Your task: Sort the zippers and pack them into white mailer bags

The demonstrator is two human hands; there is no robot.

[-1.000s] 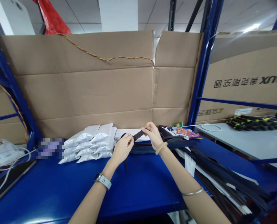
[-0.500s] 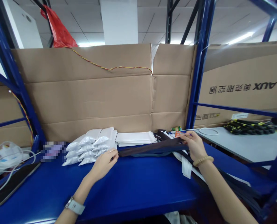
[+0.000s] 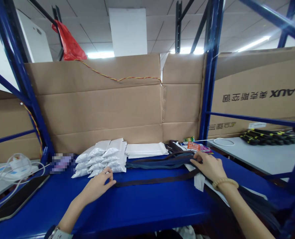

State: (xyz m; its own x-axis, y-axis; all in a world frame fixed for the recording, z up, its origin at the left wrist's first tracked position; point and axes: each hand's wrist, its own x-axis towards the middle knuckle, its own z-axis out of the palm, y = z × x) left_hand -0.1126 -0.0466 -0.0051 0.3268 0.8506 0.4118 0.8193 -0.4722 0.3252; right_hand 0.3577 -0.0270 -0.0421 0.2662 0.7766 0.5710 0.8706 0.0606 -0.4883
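Observation:
A dark strip (image 3: 154,181) lies stretched from left to right on the blue table (image 3: 142,205). Its left end is at the fingertips of my left hand (image 3: 100,184), which are pinched together on it. My right hand (image 3: 209,166) is bent over a bundle of dark and navy strips (image 3: 159,162) behind the single one; its thumb and fingers look closed on strips there, though the fingertips are partly hidden. More strips (image 3: 257,202) trail over the table's right side, beside a white tag (image 3: 199,182).
Silver-white packets (image 3: 101,157) are stacked behind my left hand, with flat white packs (image 3: 147,149) beside them. A phone (image 3: 18,199) and white cables (image 3: 18,169) lie at left. Cardboard (image 3: 100,106) closes the back; a blue post (image 3: 208,83) rises at right.
My left hand has moved left and toward me, drawing one dark strip away from the bundle. My right hand has lowered slightly. The view has tilted up a little.

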